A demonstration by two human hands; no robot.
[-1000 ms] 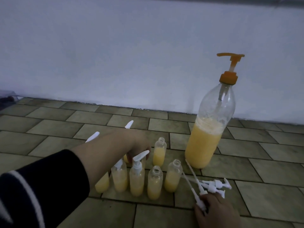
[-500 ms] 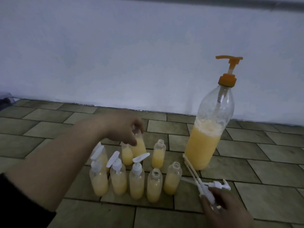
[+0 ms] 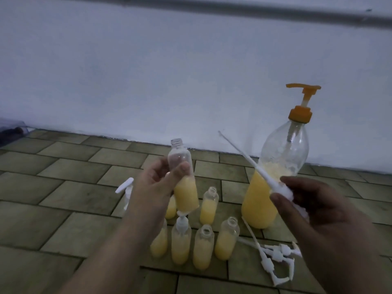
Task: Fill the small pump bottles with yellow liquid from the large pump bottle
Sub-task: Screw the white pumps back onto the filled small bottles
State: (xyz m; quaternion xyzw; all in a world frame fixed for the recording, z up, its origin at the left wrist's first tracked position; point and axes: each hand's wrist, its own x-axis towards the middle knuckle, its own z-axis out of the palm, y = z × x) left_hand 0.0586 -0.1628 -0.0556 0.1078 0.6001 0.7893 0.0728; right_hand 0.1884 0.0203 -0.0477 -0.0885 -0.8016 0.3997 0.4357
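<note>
Holding light, slick small bottle (image 3: 184,183) mid-body in left hand (image 3: 157,185); pinching thin bendy pump (image 3: 275,183) at three o'clock in right hand (image 3: 314,209).

I see a floor (image 3: 63,200) of greenish-brown tiles meeting a pale wall (image 3: 148,71). A grey pipe (image 3: 254,8) runs along the wall's top; something dark (image 3: 10,132) lies far left.

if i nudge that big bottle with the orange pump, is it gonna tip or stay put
The large bottle would probably stay put: the yellow liquid fills about its lower half, so the weight sits low. A push high up at the orange pump might rock it, since it stands tall on a narrow base. Its thin clear wall likely dents when squeezed.
</note>
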